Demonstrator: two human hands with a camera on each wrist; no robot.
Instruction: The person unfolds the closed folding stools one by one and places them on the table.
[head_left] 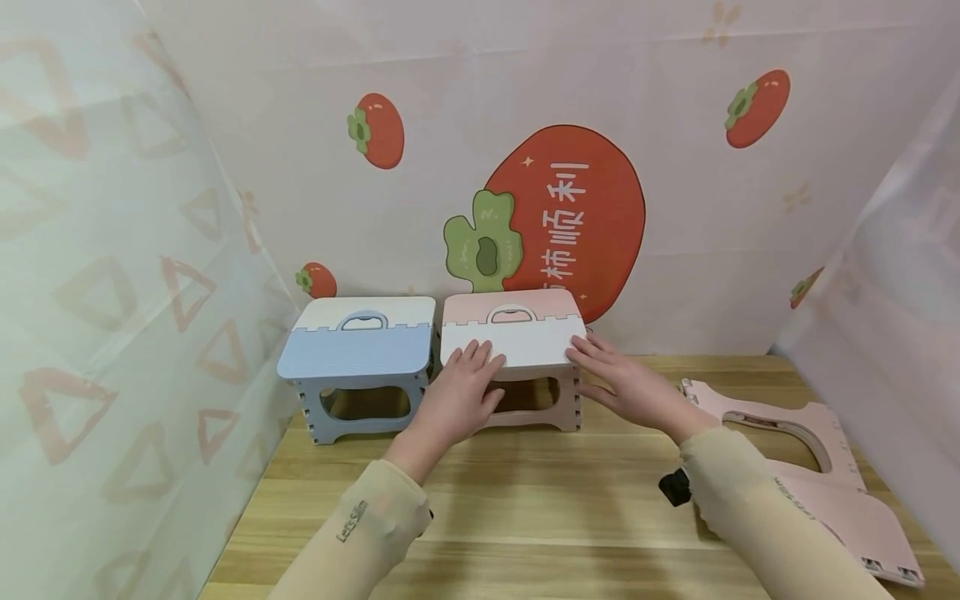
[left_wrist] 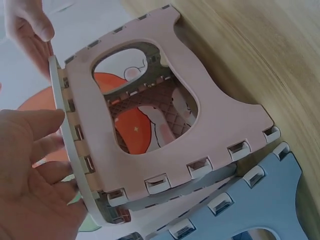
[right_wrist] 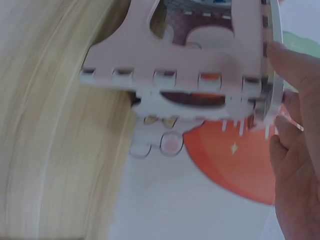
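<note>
A pink-and-white folding step stool (head_left: 517, 343) stands upright at the back of the wooden table, its legs unfolded. My left hand (head_left: 461, 390) rests on the left front part of its white top, fingers extended over the surface and thumb lower by the front edge. At the right end of the same top, my right hand (head_left: 626, 377) touches the edge with its fingers stretched out. The left wrist view shows the stool's pink leg panel (left_wrist: 220, 110) and its large oval opening from the side. Close by on the left is a blue-and-white folding stool (head_left: 358, 350), also set upright.
Another pink stool (head_left: 847, 508) lies partly unfolded on the right of the table, partly hidden by my right sleeve. A cloth backdrop (head_left: 697, 208) printed with red persimmons rises behind the stools. Cloth walls (head_left: 135, 292) close in both sides of the wooden table (head_left: 540, 508).
</note>
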